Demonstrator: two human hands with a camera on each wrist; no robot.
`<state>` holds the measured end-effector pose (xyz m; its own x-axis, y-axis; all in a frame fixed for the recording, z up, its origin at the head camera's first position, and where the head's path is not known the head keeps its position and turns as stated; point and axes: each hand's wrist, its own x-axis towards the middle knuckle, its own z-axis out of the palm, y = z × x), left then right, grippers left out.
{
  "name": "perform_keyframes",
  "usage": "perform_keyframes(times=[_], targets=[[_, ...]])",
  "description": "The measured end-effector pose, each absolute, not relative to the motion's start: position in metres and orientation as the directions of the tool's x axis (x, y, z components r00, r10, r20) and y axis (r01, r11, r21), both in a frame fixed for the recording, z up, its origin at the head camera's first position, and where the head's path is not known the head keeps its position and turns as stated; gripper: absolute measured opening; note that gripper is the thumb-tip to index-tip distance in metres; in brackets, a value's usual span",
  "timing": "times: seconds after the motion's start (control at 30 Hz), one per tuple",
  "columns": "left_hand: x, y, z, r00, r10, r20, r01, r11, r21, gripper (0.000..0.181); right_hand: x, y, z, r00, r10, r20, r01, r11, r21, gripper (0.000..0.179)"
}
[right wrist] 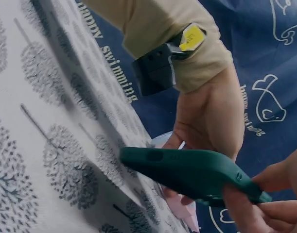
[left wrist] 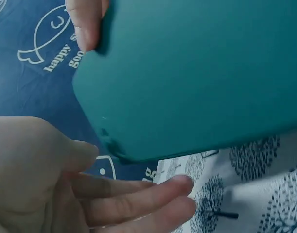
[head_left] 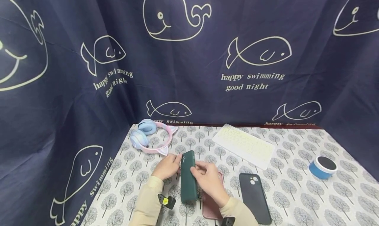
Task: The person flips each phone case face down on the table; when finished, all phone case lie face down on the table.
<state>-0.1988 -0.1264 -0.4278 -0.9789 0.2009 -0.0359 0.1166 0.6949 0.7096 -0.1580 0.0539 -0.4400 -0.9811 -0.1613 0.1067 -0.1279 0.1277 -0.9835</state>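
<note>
A dark green phone case (head_left: 188,181) is held up on edge over the table, its camera end toward the back. My right hand (head_left: 211,180) pinches it by the right side near that end. Just left of the case's upper corner is my left hand (head_left: 167,167). In the left wrist view, a gap separates the left thumb and loosely extended fingers (left wrist: 138,201) from the corner of the case (left wrist: 187,82). The right wrist view shows the slotted edge of the case (right wrist: 182,167), with the right fingers (right wrist: 240,206) at its other end.
Under my right forearm lies a pink phone case (head_left: 208,206), partly covered. A black phone case (head_left: 254,198) is to its right. Farther off are cat-ear headphones (head_left: 168,137), a white keyboard (head_left: 244,145) and a blue round object with a dark top (head_left: 322,167), on a tree-patterned tablecloth (head_left: 290,203).
</note>
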Motion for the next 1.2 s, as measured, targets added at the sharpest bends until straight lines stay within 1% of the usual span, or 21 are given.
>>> perform_keyframes(times=[0.1, 0.23, 0.4, 0.5, 0.6, 0.67, 0.73, 0.83, 1.0, 1.2], targets=[[-0.201, -0.127, -0.43, -0.972, 0.234, -0.032, 0.129, 0.64, 0.757, 0.044, -0.158, 0.055, -0.438, -0.984, -0.152, 0.092, -0.103, 0.069, -0.992, 0.039], [-0.204, -0.13, -0.431, -0.964, 0.266, -0.003, 0.16, 0.586, 0.794, 0.036, -0.159, 0.057, -0.439, -0.987, -0.14, 0.076, -0.081, 0.03, -0.996, 0.043], [-0.2, -0.136, -0.421, -0.962, 0.273, 0.007, 0.168, 0.573, 0.802, 0.027, -0.164, 0.057, -0.445, -0.993, -0.072, 0.092, -0.101, 0.128, -0.987, 0.048], [-0.197, -0.138, -0.416, -0.957, 0.289, -0.008, 0.165, 0.568, 0.806, 0.027, -0.167, 0.057, -0.451, -0.993, -0.043, 0.107, -0.115, 0.235, -0.965, 0.059], [-0.195, -0.139, -0.414, -0.955, 0.295, -0.028, 0.154, 0.575, 0.804, 0.033, -0.169, 0.055, -0.459, -0.993, -0.054, 0.109, -0.12, 0.296, -0.948, 0.07], [-0.194, -0.139, -0.414, -0.953, 0.298, -0.046, 0.143, 0.579, 0.803, 0.032, -0.169, 0.054, -0.465, -0.991, -0.076, 0.115, -0.133, 0.329, -0.935, 0.074], [-0.194, -0.138, -0.414, -0.953, 0.296, -0.067, 0.128, 0.59, 0.797, 0.026, -0.169, 0.052, -0.47, -0.988, -0.107, 0.112, -0.141, 0.322, -0.936, 0.077], [-0.192, -0.137, -0.416, -0.953, 0.283, -0.104, 0.098, 0.619, 0.779, 0.02, -0.167, 0.05, -0.474, -0.983, -0.136, 0.125, -0.168, 0.379, -0.91, 0.079], [-0.192, -0.137, -0.422, -0.959, 0.251, -0.13, 0.083, 0.688, 0.721, 0.026, -0.162, 0.046, -0.478, -0.978, -0.16, 0.136, -0.197, 0.472, -0.859, 0.08], [-0.194, -0.138, -0.431, -0.96, 0.242, -0.144, 0.087, 0.742, 0.665, 0.032, -0.158, 0.042, -0.482, -0.968, -0.178, 0.175, -0.248, 0.59, -0.769, 0.069]])
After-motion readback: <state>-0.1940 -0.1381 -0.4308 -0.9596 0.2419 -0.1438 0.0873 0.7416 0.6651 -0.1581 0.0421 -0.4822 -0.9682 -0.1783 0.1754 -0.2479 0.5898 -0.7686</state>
